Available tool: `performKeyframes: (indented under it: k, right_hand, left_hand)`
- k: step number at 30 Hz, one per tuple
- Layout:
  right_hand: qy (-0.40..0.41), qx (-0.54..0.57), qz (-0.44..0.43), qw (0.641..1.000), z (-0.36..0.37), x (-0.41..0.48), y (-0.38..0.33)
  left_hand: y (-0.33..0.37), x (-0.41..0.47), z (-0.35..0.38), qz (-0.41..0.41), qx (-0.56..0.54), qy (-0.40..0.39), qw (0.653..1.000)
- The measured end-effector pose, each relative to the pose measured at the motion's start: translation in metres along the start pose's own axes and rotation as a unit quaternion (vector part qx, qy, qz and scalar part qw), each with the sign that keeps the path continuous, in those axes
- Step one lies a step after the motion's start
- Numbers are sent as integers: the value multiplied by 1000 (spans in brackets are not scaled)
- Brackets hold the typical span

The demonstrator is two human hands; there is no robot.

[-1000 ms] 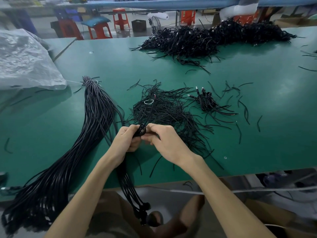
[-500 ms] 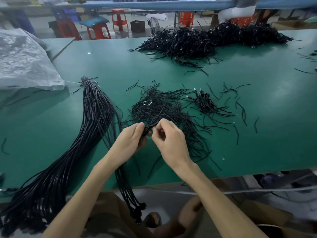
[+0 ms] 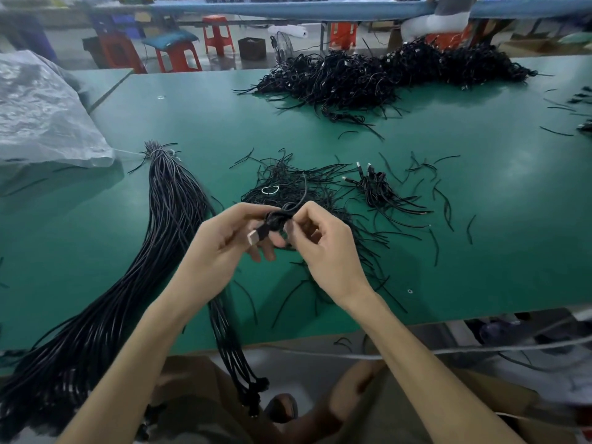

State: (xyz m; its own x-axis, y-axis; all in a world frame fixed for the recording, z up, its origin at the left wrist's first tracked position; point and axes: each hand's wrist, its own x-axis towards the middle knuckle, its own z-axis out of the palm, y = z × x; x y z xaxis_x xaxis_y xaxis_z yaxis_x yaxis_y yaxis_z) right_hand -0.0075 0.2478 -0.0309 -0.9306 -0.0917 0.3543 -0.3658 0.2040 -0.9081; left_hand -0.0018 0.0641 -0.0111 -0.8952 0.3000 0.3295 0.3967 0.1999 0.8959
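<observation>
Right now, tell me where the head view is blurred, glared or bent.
Head view: soft glare patches on the green table at right; its near edge bows from wide-angle distortion; the coiled cable in the left hand and right hand is sharp.

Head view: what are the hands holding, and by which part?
Both hold one black cable: left hand grips its coil near the plug, right hand pinches the loop.

Dim, cool overhead light; soft glare on green table (image 3: pixel 512 174); wide-angle edge bending; corners blurred.
</observation>
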Motion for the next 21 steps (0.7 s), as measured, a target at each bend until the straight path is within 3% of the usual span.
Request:
performKeyframes:
  k: [5,9,11,14,18,21]
  right_hand:
    - [-63,73,8,995,2,-5,-4]
    - [-73,100,13,992,5,-3,-8]
    - [-82,105,21,991,4,-4,-7]
    - [-73,55,3,996,2,-6,-5]
    - [-47,-44,-42,997,-2,-3,-6]
    - [-24,-235,-160,959,-4,-1,-7]
  left_hand:
    - [-4,3,0,74,133,24,988]
    - [-1,4,6,54,71,-39,995]
    - [1,4,6,49,97,-1,994]
    - [-1,4,9,48,207,56,975]
    - [4,7,20,-71,274,92,955]
    - [12,18,17,-163,298,55,939]
